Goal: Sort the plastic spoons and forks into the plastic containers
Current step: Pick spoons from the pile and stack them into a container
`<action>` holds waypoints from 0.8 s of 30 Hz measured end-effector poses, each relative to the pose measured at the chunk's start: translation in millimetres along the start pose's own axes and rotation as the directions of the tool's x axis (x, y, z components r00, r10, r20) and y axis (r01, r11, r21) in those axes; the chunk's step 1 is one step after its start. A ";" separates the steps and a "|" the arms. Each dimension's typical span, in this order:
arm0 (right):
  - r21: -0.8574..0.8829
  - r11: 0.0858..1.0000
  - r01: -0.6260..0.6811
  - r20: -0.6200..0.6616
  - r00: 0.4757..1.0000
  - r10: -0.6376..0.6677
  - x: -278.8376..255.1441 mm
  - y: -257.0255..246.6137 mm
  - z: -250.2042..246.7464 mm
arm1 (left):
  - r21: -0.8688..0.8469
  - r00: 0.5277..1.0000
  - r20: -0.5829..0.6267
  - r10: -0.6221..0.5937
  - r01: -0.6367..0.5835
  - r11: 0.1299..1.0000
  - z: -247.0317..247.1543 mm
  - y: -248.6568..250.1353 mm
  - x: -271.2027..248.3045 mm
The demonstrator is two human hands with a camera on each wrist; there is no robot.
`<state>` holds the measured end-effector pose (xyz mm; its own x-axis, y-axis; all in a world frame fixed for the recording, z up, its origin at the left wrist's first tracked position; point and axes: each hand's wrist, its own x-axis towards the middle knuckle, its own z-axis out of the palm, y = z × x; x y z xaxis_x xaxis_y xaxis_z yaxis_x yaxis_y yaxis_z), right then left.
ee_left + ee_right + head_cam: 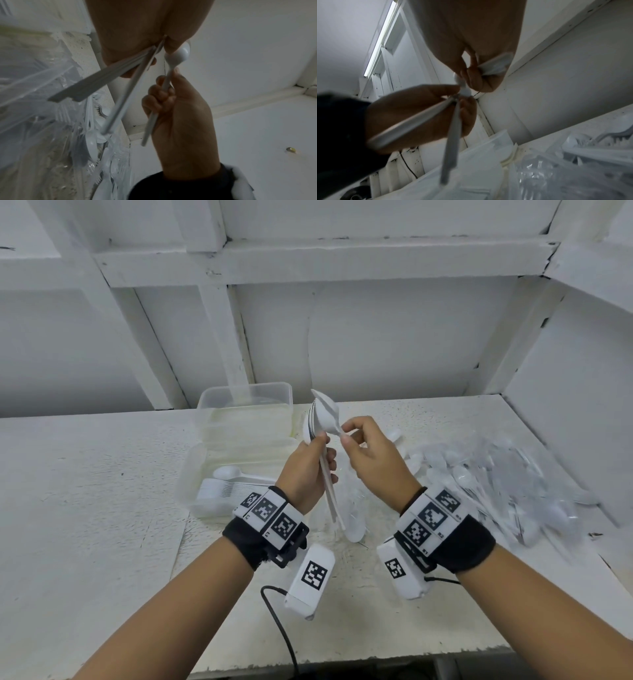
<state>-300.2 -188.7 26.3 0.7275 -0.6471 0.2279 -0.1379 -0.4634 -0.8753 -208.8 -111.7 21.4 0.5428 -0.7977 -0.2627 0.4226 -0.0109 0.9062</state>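
Glossy white plastic spoons (325,414); rough, matt painted table (85,491).

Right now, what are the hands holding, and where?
The left hand grips a stack of spoons by the handles. The right hand pinches one spoon by its handle, near the bowl.

Two clear containers (245,409) — two hands (305,470); cutlery pile (496,474) uncountable.

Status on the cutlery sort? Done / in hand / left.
Done: a stack of spoons already lies in the near container; the far container looks empty.
In hand: the left hand grips a bundle of spoons, and the right hand pinches one more spoon against it.
Left: the large pile of loose cutlery on the right, forks untouched.
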 end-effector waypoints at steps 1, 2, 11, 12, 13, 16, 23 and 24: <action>-0.012 1.000 0.001 -0.029 1.000 -0.001 -1.2 1.1 3.5 | -0.007 1.000 0.008 0.010 -0.009 1.000 1.3 0.0 -0.7; -0.028 1.000 0.006 -0.067 0.998 -0.008 -1.8 2.2 6.4 | -0.017 1.000 0.018 0.017 -0.017 1.000 2.2 -0.1 -1.2; -0.032 0.997 0.069 -0.335 0.939 -0.076 -5.7 4.0 23.1 | -0.080 0.994 0.101 0.034 -0.026 0.996 3.6 -4.9 5.1; -0.027 0.997 0.068 -0.347 0.935 -0.073 -6.2 4.1 25.3 | -0.094 0.992 0.119 0.041 -0.030 0.995 3.9 -5.2 5.8; -0.025 0.998 0.066 -0.354 0.933 -0.070 -6.6 4.2 26.8 | -0.103 0.990 0.135 0.051 -0.037 0.994 3.8 -4.7 5.4; -0.014 0.998 0.068 -0.365 0.929 -0.069 -6.5 3.6 27.5 | -0.117 0.985 0.160 0.063 -0.045 0.992 2.3 -6.1 6.7; -0.045 0.994 0.096 -0.368 0.924 -0.106 -2.7 4.5 30.3 | -0.182 0.991 0.128 0.050 -0.026 0.983 4.7 -8.5 9.3; -0.045 0.995 0.093 -0.364 0.926 -0.103 -2.6 5.2 30.2 | -0.194 0.991 0.125 0.048 -0.023 0.981 5.3 -8.4 9.0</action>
<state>-282.6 -171.2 8.2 0.4428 -0.7718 0.4563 -0.0996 -0.5481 -0.8305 -211.3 -122.0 13.1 0.4679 -0.8662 -0.1753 0.5426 0.1251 0.8306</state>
